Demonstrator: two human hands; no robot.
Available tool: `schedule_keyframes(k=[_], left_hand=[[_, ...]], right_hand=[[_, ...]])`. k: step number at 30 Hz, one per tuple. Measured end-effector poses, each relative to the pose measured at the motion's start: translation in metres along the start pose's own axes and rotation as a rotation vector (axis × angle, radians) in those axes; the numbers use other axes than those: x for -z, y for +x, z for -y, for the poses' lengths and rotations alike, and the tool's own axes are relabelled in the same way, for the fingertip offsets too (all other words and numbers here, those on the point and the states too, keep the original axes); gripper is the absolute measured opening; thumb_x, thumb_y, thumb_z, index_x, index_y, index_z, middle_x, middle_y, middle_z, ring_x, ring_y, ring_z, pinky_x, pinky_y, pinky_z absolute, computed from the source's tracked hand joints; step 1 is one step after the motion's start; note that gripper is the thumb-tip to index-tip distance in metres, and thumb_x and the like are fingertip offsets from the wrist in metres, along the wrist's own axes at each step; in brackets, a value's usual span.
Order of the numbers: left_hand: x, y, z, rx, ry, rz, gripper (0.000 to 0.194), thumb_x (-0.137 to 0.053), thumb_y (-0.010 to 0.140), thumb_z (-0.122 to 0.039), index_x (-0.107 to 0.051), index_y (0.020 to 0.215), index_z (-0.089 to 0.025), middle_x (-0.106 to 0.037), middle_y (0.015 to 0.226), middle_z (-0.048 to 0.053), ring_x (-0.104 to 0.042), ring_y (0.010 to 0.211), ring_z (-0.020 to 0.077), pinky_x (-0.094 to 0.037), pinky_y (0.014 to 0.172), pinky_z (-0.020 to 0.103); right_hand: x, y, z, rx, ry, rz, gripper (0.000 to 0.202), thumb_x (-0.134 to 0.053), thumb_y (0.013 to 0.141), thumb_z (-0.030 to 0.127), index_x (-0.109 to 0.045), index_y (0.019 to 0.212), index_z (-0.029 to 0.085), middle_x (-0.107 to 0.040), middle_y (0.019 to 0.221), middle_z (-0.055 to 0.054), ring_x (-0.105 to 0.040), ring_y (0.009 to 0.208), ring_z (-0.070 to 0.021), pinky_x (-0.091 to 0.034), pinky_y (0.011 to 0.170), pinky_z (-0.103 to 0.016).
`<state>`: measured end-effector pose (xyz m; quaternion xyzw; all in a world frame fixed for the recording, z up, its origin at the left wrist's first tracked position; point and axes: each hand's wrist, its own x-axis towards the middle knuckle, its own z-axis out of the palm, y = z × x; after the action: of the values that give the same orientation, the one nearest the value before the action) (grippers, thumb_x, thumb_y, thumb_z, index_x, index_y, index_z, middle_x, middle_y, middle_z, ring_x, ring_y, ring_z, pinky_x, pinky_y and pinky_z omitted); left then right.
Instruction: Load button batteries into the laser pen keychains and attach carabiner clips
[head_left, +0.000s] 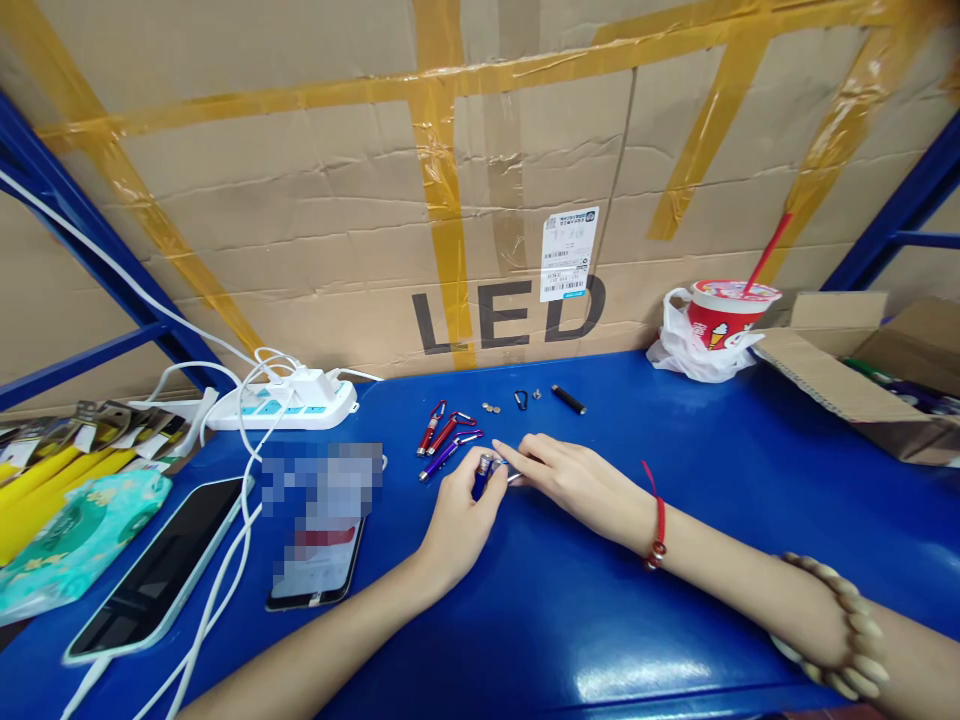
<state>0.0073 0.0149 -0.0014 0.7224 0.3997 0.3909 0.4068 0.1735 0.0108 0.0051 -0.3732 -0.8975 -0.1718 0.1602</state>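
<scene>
My left hand is closed around a small blue metal flashlight, its silver end upward. My right hand meets it from the right, index finger stretched over the silver end, the other fingers curled at a small silver piece. Just behind my hands lie two red flashlights with carabiner clips and a purple one. Several button cells, a black carabiner, a tiny metal part and a black tube rest farther back.
At left are a power strip with white cables, two phones, a tissue pack and yellow packages. A red cup in a plastic bag and an open carton stand at right, before a large cardboard wall.
</scene>
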Motion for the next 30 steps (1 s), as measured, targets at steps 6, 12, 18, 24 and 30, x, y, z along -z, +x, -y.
schedule_keyframes(k=[6, 12, 18, 24, 30], left_hand=[[0.0012, 0.0017, 0.0025, 0.017, -0.023, 0.013, 0.013, -0.043, 0.086, -0.024, -0.054, 0.085, -0.016, -0.048, 0.063, -0.004, -0.045, 0.06, 0.0122, -0.035, 0.059, 0.022], [0.0001, 0.0032, 0.0033, 0.001, -0.067, -0.003, 0.014, -0.046, 0.085, -0.027, -0.055, 0.085, -0.016, -0.058, 0.082, 0.001, -0.053, 0.077, 0.0155, -0.04, 0.073, 0.024], [-0.0002, 0.0028, 0.0067, 0.063, -0.088, -0.013, 0.021, -0.043, 0.087, -0.034, -0.054, 0.083, -0.017, -0.054, 0.069, -0.001, -0.053, 0.072, 0.0159, -0.04, 0.061, 0.022], [0.0015, 0.0035, 0.007, 0.042, -0.052, -0.028, 0.019, -0.048, 0.085, -0.028, -0.059, 0.096, -0.017, -0.061, 0.081, 0.003, -0.055, 0.076, 0.0175, -0.042, 0.066, 0.025], [0.0041, 0.0058, 0.0049, 0.027, -0.044, -0.04, 0.017, -0.049, 0.084, -0.024, -0.063, 0.093, -0.017, -0.065, 0.095, 0.004, -0.057, 0.091, 0.0198, -0.041, 0.082, 0.028]], right_hand=[[-0.0035, 0.0005, 0.0023, -0.006, -0.012, -0.009, 0.037, -0.032, 0.093, 0.022, -0.046, 0.121, 0.002, -0.057, 0.08, -0.009, -0.057, 0.069, -0.0188, -0.053, 0.061, -0.032], [-0.0029, 0.0004, 0.0028, -0.03, 0.033, -0.014, 0.034, -0.03, 0.094, 0.021, -0.045, 0.122, 0.008, -0.057, 0.082, -0.008, -0.058, 0.072, -0.0177, -0.053, 0.061, -0.029], [-0.0032, -0.0008, 0.0004, 0.006, 0.017, -0.007, 0.035, -0.027, 0.094, 0.018, -0.044, 0.123, 0.007, -0.056, 0.081, -0.008, -0.057, 0.071, -0.0179, -0.053, 0.062, -0.031], [-0.0074, -0.0031, -0.002, -0.02, -0.029, -0.034, 0.039, -0.025, 0.095, 0.021, -0.044, 0.124, 0.005, -0.058, 0.085, -0.011, -0.058, 0.076, -0.0195, -0.054, 0.063, -0.033], [-0.0081, -0.0047, -0.0015, -0.03, -0.002, -0.036, 0.038, -0.025, 0.094, 0.02, -0.045, 0.122, 0.005, -0.059, 0.084, -0.011, -0.059, 0.075, -0.0194, -0.054, 0.063, -0.032]])
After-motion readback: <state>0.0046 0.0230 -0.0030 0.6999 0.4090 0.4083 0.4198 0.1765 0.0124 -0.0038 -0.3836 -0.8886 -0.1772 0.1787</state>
